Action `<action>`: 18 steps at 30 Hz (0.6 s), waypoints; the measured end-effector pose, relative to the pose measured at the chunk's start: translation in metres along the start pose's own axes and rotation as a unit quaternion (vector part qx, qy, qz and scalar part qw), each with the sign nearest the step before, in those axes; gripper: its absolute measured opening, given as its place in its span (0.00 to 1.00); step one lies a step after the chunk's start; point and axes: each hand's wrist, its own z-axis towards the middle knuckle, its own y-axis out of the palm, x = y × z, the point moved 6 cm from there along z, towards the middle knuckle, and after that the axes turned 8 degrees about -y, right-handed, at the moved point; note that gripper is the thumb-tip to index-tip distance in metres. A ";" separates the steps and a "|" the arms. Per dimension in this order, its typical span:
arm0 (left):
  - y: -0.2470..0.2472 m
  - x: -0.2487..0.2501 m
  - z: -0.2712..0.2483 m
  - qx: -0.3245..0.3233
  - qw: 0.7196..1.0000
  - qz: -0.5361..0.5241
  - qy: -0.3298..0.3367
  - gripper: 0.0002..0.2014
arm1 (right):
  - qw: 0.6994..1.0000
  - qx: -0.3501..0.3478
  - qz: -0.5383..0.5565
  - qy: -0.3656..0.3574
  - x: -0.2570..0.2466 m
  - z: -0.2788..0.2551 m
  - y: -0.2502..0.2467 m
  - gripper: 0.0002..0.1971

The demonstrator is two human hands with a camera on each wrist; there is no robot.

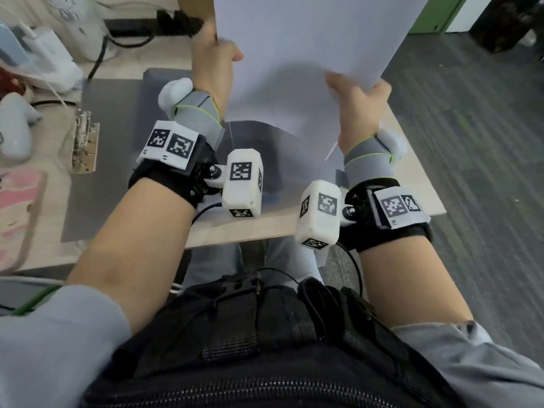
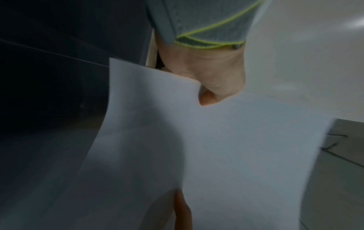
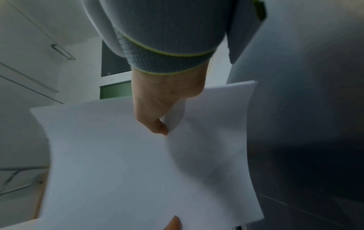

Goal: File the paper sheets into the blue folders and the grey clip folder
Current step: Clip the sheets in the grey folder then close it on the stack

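Note:
I hold a stack of white paper sheets (image 1: 300, 54) raised above the table, tilted toward me. My left hand (image 1: 219, 53) pinches the stack's left edge. My right hand (image 1: 353, 92) pinches its lower right corner, thumb on the near face. In the left wrist view the sheets (image 2: 216, 147) fill the frame below the hand (image 2: 208, 87). In the right wrist view the thumb (image 3: 157, 126) presses on the paper (image 3: 138, 163). The grey clip folder (image 1: 117, 160) lies open on the table, its metal clip (image 1: 84, 142) at its left edge. A dark blue folder (image 1: 256, 134) lies beneath the paper.
The wooden table's edge (image 1: 265, 228) runs close to my lap. A pink item (image 1: 17, 213) lies at the near left. White devices (image 1: 14, 128), a plastic bag (image 1: 50, 63) and a black power strip with cable (image 1: 132, 28) crowd the far left. Grey floor (image 1: 471, 142) lies right.

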 end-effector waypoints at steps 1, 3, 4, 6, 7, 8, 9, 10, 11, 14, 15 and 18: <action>-0.003 0.007 -0.005 0.005 1.000 -0.005 0.000 0.11 | 1.000 -0.006 0.008 -0.001 -0.002 0.000 0.003 0.11; -0.008 0.006 -0.006 0.009 1.000 0.001 -0.012 0.11 | 1.000 -0.026 0.008 0.009 0.001 -0.001 0.006 0.11; -0.010 0.001 -0.009 0.024 0.999 0.011 -0.026 0.11 | 0.999 -0.039 -0.007 0.015 0.006 -0.003 0.008 0.10; -0.016 -0.012 -0.012 0.044 0.997 0.017 -0.054 0.12 | 0.998 -0.055 -0.031 0.024 0.016 -0.006 0.013 0.07; -0.016 -0.015 -0.012 0.043 0.997 0.006 -0.057 0.11 | 0.997 -0.057 -0.037 0.027 0.018 -0.007 0.014 0.06; -0.016 -0.014 -0.013 0.041 0.998 -0.005 -0.055 0.10 | 0.997 -0.055 -0.039 0.031 0.019 -0.007 0.015 0.07; -0.018 -0.011 -0.012 0.049 0.997 -0.014 -0.051 0.09 | 0.997 -0.055 -0.040 0.034 0.016 -0.007 0.017 0.11; -0.020 -0.005 -0.012 0.053 0.997 -0.018 -0.043 0.10 | 0.997 -0.059 -0.039 0.035 0.014 -0.006 0.020 0.14; -0.024 0.001 -0.011 0.060 0.998 -0.021 -0.029 0.12 | 0.997 -0.067 -0.034 0.029 0.011 -0.005 0.023 0.13; -0.034 0.010 -0.006 0.079 0.996 -0.045 0.014 0.12 | 0.996 -0.089 -0.024 0.014 0.010 -0.006 0.031 0.09; -0.038 0.007 -0.006 0.080 0.996 -0.047 0.011 0.10 | 0.995 -0.093 -0.024 0.021 0.015 -0.010 0.032 0.09; -0.040 -0.009 -0.012 0.071 0.997 -0.032 -0.013 0.04 | 0.995 -0.090 -0.010 0.035 0.031 -0.022 0.030 0.13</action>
